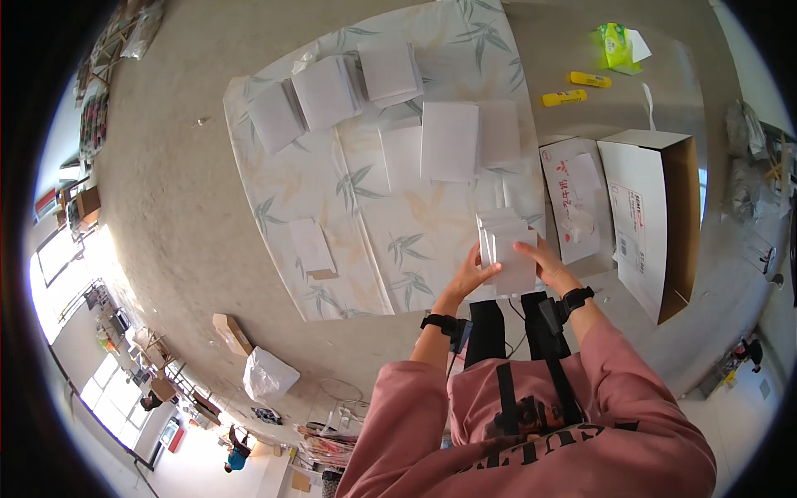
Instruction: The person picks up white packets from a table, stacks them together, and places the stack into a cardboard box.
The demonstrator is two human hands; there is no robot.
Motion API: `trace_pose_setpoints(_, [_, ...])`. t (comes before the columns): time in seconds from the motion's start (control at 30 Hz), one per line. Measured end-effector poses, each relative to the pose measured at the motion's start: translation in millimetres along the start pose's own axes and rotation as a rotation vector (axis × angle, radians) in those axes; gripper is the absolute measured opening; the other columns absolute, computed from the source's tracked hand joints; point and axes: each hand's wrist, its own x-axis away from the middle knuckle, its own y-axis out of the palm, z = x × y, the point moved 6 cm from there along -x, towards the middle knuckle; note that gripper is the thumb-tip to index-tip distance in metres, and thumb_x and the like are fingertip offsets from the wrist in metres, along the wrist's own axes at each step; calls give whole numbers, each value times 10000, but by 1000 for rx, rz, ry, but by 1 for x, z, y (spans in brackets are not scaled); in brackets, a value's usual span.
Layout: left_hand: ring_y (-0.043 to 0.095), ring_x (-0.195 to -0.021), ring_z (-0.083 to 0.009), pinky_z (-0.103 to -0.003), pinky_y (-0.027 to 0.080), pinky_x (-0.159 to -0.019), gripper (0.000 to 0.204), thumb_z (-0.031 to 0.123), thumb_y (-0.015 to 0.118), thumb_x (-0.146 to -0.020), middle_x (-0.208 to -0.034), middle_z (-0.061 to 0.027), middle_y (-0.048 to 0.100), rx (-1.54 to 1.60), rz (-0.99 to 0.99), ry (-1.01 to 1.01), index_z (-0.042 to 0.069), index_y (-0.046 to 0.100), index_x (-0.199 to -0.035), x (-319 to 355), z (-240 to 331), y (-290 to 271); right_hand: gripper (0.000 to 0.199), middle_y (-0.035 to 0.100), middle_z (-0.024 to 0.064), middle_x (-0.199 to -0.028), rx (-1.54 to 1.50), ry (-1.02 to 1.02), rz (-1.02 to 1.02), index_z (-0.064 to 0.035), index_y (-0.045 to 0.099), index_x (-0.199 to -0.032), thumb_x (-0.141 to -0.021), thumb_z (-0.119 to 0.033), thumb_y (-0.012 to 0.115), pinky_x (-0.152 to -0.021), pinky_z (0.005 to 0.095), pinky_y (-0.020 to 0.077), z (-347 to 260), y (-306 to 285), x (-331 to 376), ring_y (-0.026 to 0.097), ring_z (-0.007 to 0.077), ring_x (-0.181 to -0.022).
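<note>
At the near right edge of the table, a stack of flat white paper pieces [513, 264] is between my two hands, its far layers fanned out. My left hand [471, 275] closes on the stack's left side, thumb over the top. On the opposite side my right hand [549, 265] grips it, with the thumb also pressing on top; the fingers beneath are hidden. Beyond lie white piles, among them a tall pile [449, 141], a lower pile [501, 133] and a fanned pile [326, 93]. A few loose white pieces [310, 246] rest toward the table's left.
The leaf-patterned cloth [357, 224] covers the table. To its right stand an open cardboard carton [639, 220] and a flat white box [571, 199]. Farther off lie two yellow tubes [564, 98] and a green packet [617, 47]. A white bag [268, 375] sits on the floor.
</note>
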Motion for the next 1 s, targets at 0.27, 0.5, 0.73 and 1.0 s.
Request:
trace_pose_setpoints(0.27, [494,-1088,-265,-383,394,-925,785,390,735,-681,-1195,-162,508,-240,52,-22,25,395,-1287,-21,-15,-19,871,435,94,-1234,124,33,-59,-65,298,-1343,-650,-295,772,-968,335,335,1,-5,-29,413,211,-1158])
trace_pose_setpoints(0.5, [573,-909,-217,-351,446,-816,655,420,740,-666,-994,-104,605,-467,358,-129,31,518,-1144,-7,15,-50,792,416,124,-1273,635,-104,176,-67,330,-1333,-696,-310,733,-1002,362,300,-22,-25,-19,378,239,-1206])
trace_pose_setpoints(0.73, [541,-811,-167,-290,437,-692,242,203,551,-878,-957,-69,577,-419,946,360,13,556,-1028,10,173,-81,633,483,139,-1197,455,-604,265,-14,428,-1216,-755,-361,688,-921,322,379,-148,42,-18,482,232,-1098])
trace_pose_setpoints(1.0, [503,-1020,-210,-305,411,-846,454,323,479,-919,-1134,-161,509,-157,657,359,-6,459,-1233,-48,185,-81,651,523,145,-1119,274,-417,170,71,433,-1170,-775,-387,673,-857,279,408,-154,112,-76,502,165,-1032])
